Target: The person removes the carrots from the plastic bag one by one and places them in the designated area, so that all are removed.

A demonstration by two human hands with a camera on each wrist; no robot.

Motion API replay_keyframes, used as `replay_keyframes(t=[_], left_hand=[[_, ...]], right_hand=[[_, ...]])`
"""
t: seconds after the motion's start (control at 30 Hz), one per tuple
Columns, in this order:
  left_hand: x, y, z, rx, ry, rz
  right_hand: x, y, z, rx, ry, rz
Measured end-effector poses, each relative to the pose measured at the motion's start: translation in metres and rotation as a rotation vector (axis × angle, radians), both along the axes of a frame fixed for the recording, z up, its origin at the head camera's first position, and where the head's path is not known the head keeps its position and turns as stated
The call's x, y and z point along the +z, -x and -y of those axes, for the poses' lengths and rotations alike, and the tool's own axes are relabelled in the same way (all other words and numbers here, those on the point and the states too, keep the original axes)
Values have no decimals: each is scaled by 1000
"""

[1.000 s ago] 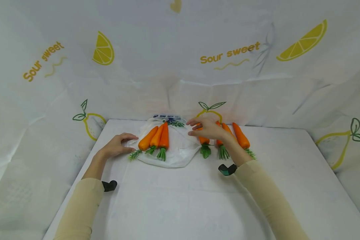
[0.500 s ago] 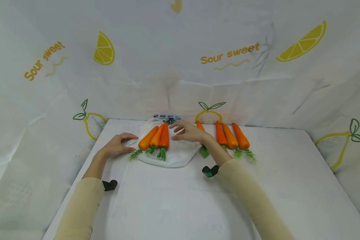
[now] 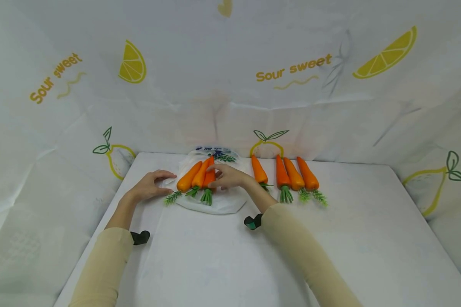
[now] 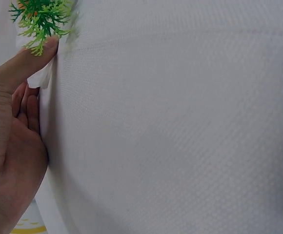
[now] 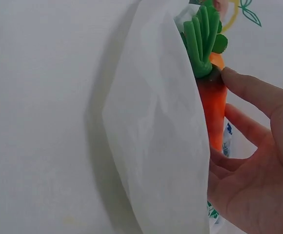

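Three artificial carrots lie side by side on a flat white plastic bag (image 3: 226,204): a left carrot (image 3: 189,177), a middle carrot (image 3: 199,174) and a right carrot (image 3: 210,178) with a thick green stem. My right hand (image 3: 230,176) reaches over the bag; its thumb and fingertips touch the right carrot's side. In the right wrist view the thumb meets that carrot (image 5: 212,107) just below its stem. At the bag's left edge my left hand (image 3: 147,187) rests with thumb and fingers apart, the thumb beside feathery green leaves (image 4: 46,22).
Right of the bag lies a single carrot (image 3: 259,170). Beyond it is a row of three: a carrot with a stalky top (image 3: 281,172), a yellower carrot (image 3: 293,175) and a carrot with feathery leaves (image 3: 308,174). A lemon-printed cloth (image 3: 184,115) rises behind the table (image 3: 215,264).
My right hand has moved left from above the right-hand carrots, across the bag, to the right carrot on it. My left hand has stayed at the bag's left edge.
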State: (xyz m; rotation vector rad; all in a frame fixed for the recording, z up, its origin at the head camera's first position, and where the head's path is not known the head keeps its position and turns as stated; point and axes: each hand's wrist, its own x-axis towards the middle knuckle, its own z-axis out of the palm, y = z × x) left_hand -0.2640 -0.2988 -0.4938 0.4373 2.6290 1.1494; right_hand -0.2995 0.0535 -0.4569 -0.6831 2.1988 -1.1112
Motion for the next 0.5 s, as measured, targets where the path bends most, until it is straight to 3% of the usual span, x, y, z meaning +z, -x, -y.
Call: replay_keyframes(t=[0.33,0.5], left_hand=[[-3,2,1,3,8,-7],[-4,2,2,2,3,-3]], right_hand=[[-3,-6,9,-10,-26,0],[-7,-7,9,-26,-12,-76]])
